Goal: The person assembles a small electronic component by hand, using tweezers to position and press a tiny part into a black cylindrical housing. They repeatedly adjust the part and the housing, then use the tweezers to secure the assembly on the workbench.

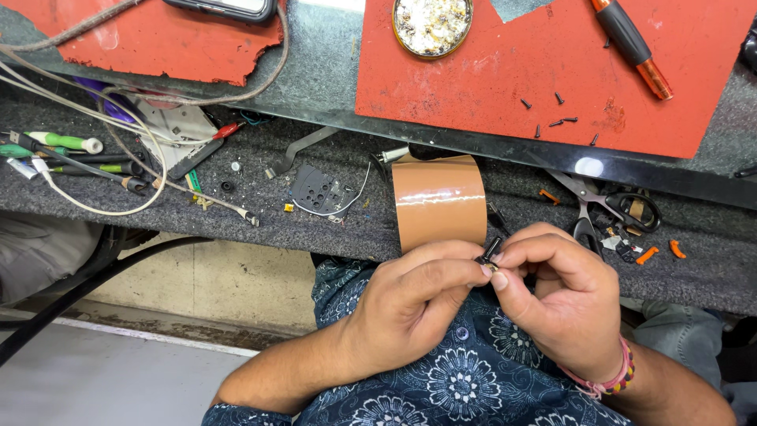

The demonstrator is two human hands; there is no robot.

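Two bare hands meet at lower centre of the frame, forearms angling in from the bottom corners. The left hand (414,296) lies knuckles up, its thumb and forefinger pressed together at the tips. The right hand (564,296), a beaded band at its wrist, curls inward from the right, fingertips (498,278) closed against those of the left in a shared pinch.

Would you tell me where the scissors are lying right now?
In the head view, the scissors lie on the grey bench mat at right, just above the right hand, beside small orange bits.
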